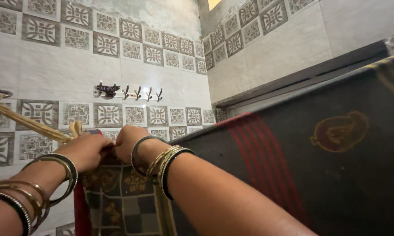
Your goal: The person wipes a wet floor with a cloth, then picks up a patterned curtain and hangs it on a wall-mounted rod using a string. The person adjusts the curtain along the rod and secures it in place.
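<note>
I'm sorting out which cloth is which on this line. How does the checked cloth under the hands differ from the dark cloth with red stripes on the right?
The checked cloth shows brown and grey squares with gold motifs; the dark cloth is plain black with red stripes and one orange motif. The checked cloth hangs below both hands, which grip at its top edge; the dark cloth spreads wide to the right, untouched. Both hang from the yellow rope.

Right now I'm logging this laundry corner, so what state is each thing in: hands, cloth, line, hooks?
Left hand: closed on the top edge of the cloth.
Right hand: closed on the same edge, touching the left.
Dark cloth: hanging, spread along the line.
Yellow line: taut, tied near the hands.
Wall hooks: mounted; something dark sits on the leftmost ones.
</note>
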